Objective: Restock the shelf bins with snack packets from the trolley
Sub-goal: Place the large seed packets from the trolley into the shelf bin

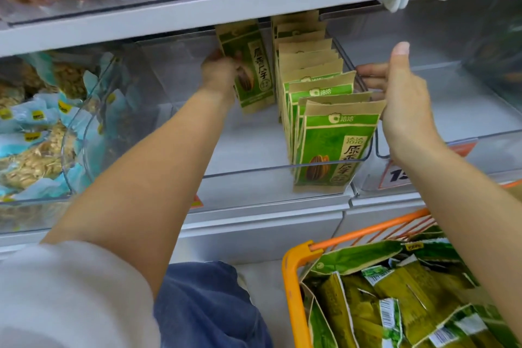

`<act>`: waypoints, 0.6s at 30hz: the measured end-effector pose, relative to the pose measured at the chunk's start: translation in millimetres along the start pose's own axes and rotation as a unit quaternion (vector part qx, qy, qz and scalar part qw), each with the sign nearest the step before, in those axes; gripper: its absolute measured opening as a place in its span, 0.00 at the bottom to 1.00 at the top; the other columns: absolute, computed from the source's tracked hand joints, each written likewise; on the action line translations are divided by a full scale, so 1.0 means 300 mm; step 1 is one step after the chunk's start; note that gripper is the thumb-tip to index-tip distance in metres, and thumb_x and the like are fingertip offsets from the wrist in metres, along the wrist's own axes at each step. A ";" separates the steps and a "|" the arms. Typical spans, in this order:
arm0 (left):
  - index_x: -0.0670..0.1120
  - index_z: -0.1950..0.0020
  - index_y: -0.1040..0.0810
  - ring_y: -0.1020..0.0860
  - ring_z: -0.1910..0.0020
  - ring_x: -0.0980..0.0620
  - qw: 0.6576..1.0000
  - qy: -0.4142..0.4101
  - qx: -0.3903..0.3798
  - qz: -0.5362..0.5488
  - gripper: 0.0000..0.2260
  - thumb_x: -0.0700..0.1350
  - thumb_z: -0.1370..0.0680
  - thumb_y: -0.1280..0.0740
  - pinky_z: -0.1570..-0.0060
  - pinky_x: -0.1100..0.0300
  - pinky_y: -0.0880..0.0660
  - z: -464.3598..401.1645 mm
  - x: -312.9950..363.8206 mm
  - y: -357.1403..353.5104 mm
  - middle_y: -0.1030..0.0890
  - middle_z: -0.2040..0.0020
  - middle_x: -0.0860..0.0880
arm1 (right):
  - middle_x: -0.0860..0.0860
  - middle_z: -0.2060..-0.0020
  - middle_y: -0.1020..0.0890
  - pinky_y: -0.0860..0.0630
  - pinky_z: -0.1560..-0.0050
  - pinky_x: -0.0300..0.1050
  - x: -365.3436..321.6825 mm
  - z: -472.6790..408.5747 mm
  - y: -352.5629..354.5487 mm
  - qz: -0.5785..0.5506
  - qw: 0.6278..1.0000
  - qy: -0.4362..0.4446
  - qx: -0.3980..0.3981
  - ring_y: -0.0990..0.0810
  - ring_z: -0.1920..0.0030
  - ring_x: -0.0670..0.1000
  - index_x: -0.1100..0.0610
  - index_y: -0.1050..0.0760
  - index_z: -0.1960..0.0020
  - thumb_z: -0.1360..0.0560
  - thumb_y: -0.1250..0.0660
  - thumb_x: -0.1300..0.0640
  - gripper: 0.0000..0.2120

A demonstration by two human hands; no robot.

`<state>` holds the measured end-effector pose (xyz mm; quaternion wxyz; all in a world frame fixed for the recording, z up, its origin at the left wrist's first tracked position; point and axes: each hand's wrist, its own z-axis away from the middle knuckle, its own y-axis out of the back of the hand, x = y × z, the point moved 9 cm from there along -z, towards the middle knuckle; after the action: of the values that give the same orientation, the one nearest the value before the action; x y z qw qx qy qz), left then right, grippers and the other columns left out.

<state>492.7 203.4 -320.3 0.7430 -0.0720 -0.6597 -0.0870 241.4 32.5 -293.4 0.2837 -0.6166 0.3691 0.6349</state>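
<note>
A clear plastic shelf bin [254,171] holds a row of several green-and-brown sunflower seed packets [330,133] standing upright along its right side. My left hand [219,72] reaches deep into the bin and grips one more such packet [248,65], held upright to the left of the row. My right hand [401,99] rests with straight fingers against the right side of the row, thumb up. The orange trolley basket [293,285] at lower right is full of green snack packets [395,297].
A bin of blue-wrapped snacks [42,133] sits to the left. Another clear bin [463,110] with an orange price tag [401,172] stands to the right. The upper shelf [197,8] carries bins of reddish snacks. My knee in blue trousers [209,305] is below.
</note>
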 end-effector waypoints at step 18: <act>0.41 0.43 0.23 0.22 0.48 0.48 0.973 -0.009 0.069 -0.219 0.18 0.47 0.28 0.26 0.53 0.60 0.27 -0.085 -0.127 0.015 0.20 0.47 0.46 | 0.46 0.60 0.17 0.24 0.52 0.45 -0.005 0.002 0.000 0.020 0.999 0.035 0.001 0.18 0.58 0.45 0.47 0.22 0.59 0.17 0.54 0.42 0.25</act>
<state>514.1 203.5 -361.0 0.7031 0.1247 -0.6706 -0.2010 241.2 33.3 -291.8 0.2581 -0.6307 0.3920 0.6180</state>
